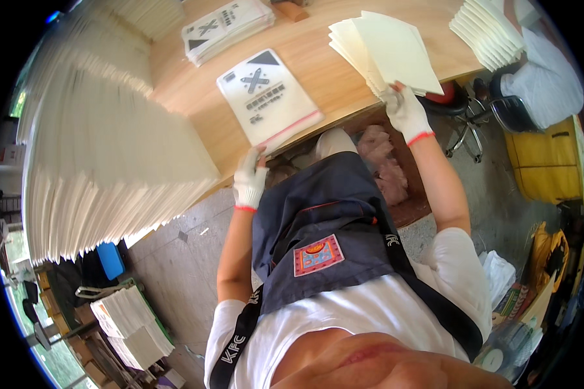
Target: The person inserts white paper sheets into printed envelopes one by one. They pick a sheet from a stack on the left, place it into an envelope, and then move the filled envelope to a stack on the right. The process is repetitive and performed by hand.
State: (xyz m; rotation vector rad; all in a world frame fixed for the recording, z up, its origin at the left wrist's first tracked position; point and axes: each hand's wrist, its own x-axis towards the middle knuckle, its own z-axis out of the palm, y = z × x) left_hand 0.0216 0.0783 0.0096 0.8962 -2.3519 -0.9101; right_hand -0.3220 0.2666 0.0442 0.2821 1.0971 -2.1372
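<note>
Both of my hands wear white knit gloves with red cuffs. My left hand (249, 180) is at the table's front edge, its bare fingertips closed at the near left corner of a printed plastic bag (269, 107). That bag lies flat, with a dark corner triangle, crossed pencils and a red strip along its near end. Further right, my right hand (405, 115) grips the near edge of some cream paper sheets (396, 48), thumb on top. The sheets are fanned out, and their near edge reaches the table edge.
Tall stacks of white paper (110, 142) wall off the left side. More printed bags (227, 29) lie at the back of the wooden table (188, 87). Another cream paper pile (485, 32) is at the far right, beside a person in light clothing (545, 81) and a wheeled chair (470, 123).
</note>
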